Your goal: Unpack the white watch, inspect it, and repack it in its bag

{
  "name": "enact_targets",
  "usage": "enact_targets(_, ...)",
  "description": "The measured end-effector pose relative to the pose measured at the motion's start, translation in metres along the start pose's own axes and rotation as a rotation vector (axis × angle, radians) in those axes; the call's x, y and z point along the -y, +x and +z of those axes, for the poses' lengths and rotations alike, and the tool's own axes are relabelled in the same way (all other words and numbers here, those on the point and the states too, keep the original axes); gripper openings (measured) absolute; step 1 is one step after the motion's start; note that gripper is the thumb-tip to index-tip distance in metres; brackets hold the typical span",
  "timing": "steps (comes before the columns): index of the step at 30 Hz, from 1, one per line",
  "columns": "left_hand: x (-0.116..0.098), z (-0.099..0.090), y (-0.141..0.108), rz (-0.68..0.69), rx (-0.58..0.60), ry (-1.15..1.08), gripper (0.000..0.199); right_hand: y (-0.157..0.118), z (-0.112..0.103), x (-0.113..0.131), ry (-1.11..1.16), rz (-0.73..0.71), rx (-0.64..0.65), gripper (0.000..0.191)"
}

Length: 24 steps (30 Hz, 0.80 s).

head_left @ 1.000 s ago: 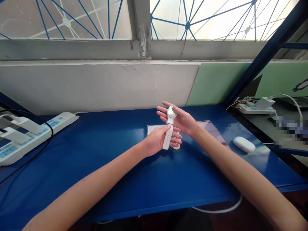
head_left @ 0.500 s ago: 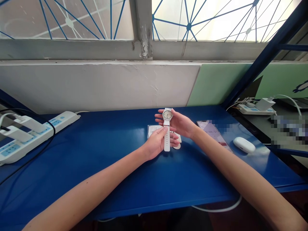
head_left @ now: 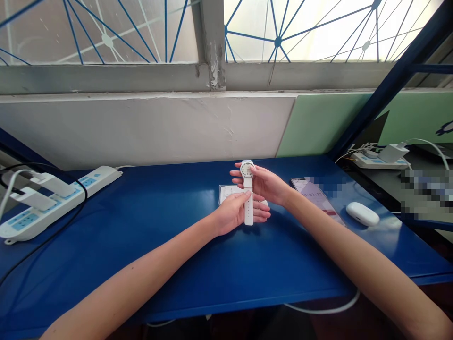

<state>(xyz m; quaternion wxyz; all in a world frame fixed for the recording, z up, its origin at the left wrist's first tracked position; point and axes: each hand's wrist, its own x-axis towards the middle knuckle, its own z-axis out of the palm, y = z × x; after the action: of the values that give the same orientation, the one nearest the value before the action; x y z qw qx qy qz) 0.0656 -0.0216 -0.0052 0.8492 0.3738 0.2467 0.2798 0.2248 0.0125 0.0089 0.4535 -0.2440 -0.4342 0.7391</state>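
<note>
A white wristwatch (head_left: 248, 207) with a round dial hangs lengthwise between my hands above the desk, its dial at the far end. My left hand (head_left: 231, 213) pinches the strap under its thumb, with the other fingers stretched out behind it. At the dial end, my right hand (head_left: 268, 183) holds the watch, thumb on the face and fingers behind. Beneath the hands lies a flat white packet (head_left: 224, 191) on the blue desk, mostly covered by them.
A phone (head_left: 316, 199) showing a timer and a white earbud case (head_left: 363, 214) lie right of my hands. On the left sits a white power strip (head_left: 101, 178) with plugs and a black cable. The blue desk (head_left: 159, 274) meets a wall behind.
My right thumb has moved onto the watch face. The fingers of my left hand reach a little further right, covering more of the white things below.
</note>
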Motion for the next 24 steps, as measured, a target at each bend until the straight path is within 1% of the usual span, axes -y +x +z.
enact_targets(4,-0.0012,-0.0027,0.0002,-0.037,0.024,0.045,0.036,-0.0004,0.0015,-0.0004,0.06,0.008,0.042,0.032)
enact_targets(8,0.0007,-0.0025,0.0005,-0.071,0.02,0.053,0.037,-0.001,0.0017,0.0004,0.04,0.011,0.048,0.032)
enact_targets(13,0.0014,-0.0007,-0.0004,-0.081,0.029,0.042,0.039,-0.0011,-0.0011,0.0003,-0.004,0.012,0.016,0.03)
enact_targets(18,-0.0006,-0.0027,-0.0005,-0.093,0.042,0.04,0.035,0.0,-0.0019,-0.0015,0.015,0.031,-0.027,0.029)
enact_targets(21,-0.0022,-0.0029,0.0002,-0.099,0.014,0.056,0.037,0.0007,-0.0012,-0.0022,0.053,0.029,-0.026,0.032)
enact_targets(24,-0.0036,-0.0021,0.0008,-0.095,-0.053,0.077,0.037,0.0013,-0.0008,-0.003,0.077,0.008,-0.032,0.033)
